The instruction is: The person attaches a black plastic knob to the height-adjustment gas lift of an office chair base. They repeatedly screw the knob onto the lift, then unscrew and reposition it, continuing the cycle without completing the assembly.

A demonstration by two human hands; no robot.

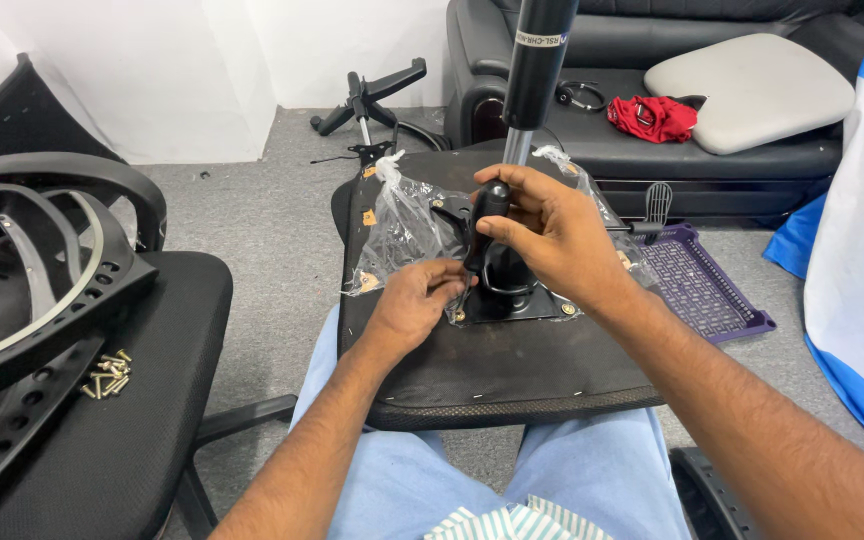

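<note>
1. My right hand is wrapped around the gas-lift cylinder, low on its shaft.
2. My left hand pinches the clear plastic wrap beside the black mounting plate.
3. Both sit on the upturned chair seat, across my lap.

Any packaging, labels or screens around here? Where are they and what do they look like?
Clear crumpled plastic wrap: on the upturned black seat base, beside the left hand.
Small white label band: around the black gas cylinder, above the right hand.
No screens or signs in view.
</note>
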